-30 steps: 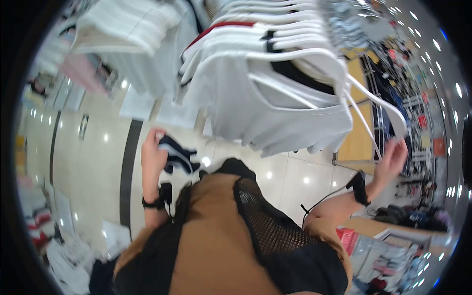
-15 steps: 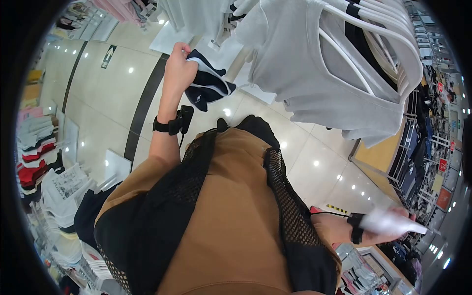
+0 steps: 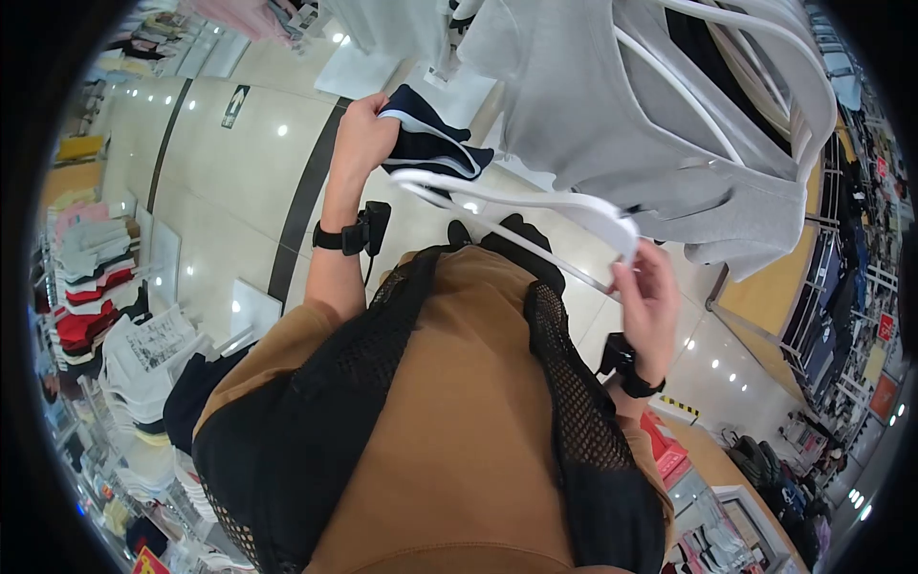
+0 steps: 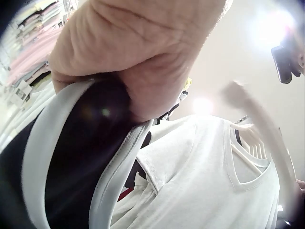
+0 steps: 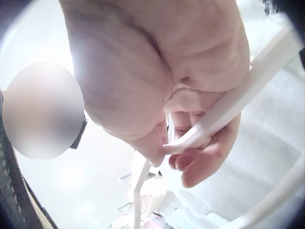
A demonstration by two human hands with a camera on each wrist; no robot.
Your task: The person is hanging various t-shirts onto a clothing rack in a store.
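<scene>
In the head view, my left hand (image 3: pixel 366 139) grips a bunched dark navy garment (image 3: pixel 421 132) with light trim, held out in front at upper centre. The left wrist view shows the garment's smooth dark cloth (image 4: pixel 81 143) and pale bands hanging below the palm. My right hand (image 3: pixel 650 301) holds a white hanger (image 3: pixel 598 215) near its bend, thumb and fingers around it. The hanger carries no clothing, and its far tip overlaps the garment's lower edge in the head view. Up close in the right wrist view, the hanger bar (image 5: pixel 209 124) runs between thumb and curled fingers.
Just beyond both hands, a light grey V-neck top (image 3: pixel 593 124) hangs on a rack with several white hangers. Stacked clothes (image 3: pixel 91 287) line the left side. A wooden display stand (image 3: pixel 765 301) is at right, a red box (image 3: pixel 665 445) at lower right.
My right hand has swung the white hanger from the far right, by the rack, down and then inward to the front of my body. My left hand keeps holding the navy garment.
</scene>
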